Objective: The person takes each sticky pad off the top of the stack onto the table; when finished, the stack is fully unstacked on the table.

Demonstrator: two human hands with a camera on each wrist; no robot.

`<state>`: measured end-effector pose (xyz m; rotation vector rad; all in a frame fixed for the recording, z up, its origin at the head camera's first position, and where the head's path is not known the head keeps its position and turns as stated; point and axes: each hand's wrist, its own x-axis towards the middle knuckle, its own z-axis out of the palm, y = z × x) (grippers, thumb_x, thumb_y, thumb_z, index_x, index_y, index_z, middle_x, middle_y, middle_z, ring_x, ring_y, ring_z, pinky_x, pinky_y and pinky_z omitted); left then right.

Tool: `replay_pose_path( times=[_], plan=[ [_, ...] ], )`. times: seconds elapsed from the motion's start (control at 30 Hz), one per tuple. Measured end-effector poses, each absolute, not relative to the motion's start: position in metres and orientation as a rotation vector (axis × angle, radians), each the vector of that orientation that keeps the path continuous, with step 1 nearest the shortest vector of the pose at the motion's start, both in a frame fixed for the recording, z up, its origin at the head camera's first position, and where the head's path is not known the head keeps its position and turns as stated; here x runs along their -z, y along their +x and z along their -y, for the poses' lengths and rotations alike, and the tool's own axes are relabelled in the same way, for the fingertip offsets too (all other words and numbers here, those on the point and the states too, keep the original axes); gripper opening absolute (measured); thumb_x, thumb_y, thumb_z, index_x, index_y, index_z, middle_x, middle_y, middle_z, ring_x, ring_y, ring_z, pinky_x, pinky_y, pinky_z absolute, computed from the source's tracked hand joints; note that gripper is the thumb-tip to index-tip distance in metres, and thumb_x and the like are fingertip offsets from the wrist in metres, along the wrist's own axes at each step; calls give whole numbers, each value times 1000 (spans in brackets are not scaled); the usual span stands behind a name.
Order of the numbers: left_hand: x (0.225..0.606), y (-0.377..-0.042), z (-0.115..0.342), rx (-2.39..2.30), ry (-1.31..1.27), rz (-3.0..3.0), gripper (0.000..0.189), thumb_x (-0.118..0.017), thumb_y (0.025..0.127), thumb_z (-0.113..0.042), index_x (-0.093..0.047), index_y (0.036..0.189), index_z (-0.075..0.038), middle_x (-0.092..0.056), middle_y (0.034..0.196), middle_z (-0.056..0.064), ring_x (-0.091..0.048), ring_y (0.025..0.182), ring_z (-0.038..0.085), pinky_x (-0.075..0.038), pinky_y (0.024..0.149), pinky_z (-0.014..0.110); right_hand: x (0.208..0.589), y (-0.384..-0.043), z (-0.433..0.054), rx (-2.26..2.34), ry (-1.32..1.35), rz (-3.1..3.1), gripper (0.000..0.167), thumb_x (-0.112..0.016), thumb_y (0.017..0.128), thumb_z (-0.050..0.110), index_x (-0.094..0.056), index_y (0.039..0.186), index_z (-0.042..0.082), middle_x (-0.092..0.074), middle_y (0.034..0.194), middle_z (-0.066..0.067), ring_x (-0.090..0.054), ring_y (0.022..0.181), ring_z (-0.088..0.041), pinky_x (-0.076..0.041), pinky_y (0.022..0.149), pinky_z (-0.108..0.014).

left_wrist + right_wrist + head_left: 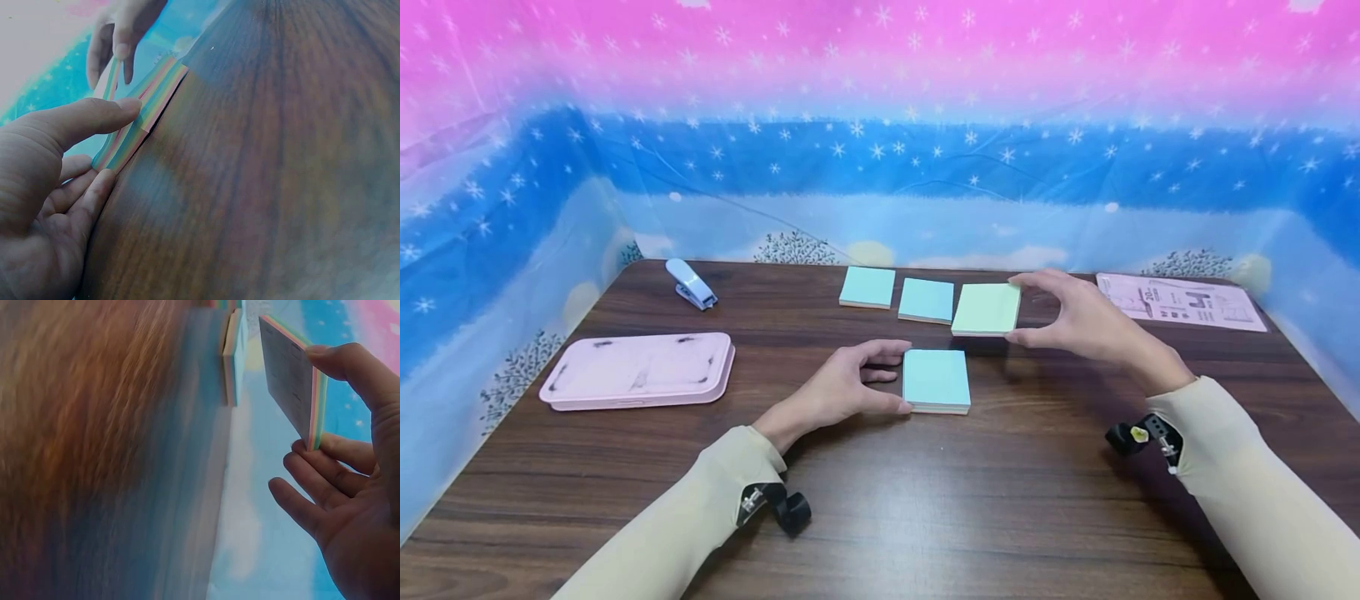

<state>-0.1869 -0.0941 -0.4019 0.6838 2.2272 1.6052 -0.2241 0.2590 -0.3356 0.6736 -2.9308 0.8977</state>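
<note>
In the head view, my left hand (850,379) pinches a turquoise sticky note pad (936,379) by its left corners, thumb at the front and fingers at the back. The left wrist view shows the striped coloured edges of this pad (140,128) beside the thumb; it lies on the table. My right hand (1075,321) grips a pale green sticky note pad (987,308) by its right side. The right wrist view shows that pad (290,381) raised off the table, its grey underside visible. Two more pads, one mint (867,287) and one light blue (925,299), lie in a row behind.
A pink case (640,371) lies at the left, with a light blue stapler-like clip (691,283) behind it. A pink printed sheet (1180,302) is at the back right of the wooden table (880,517). A snowflake-patterned cloth (880,158) stands around the table's edges.
</note>
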Motion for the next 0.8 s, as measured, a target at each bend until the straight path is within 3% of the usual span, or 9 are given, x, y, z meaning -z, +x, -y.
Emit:
replay_pose_path(
  times=[0.47,0.8],
  plan=[
    [402,-187,94,-1601,696,-2238,79,-91,84,-8,-54,154,-4,-59,149,14,-64,128,30,-55,107,34,354,-248,-268,-856,652,2975,80,-91,85,38,-57,150,5,-60,142,-18,-57,129,-38,-47,106,-62],
    [403,-187,94,-1598,688,-2240,80,-91,83,-10,-54,154,-5,-59,148,13,-64,128,30,-55,107,34,360,-256,-273,-818,696,3075,79,-87,89,38,-55,152,5,-56,147,-22,-58,130,-40,-47,109,-63]
  ],
)
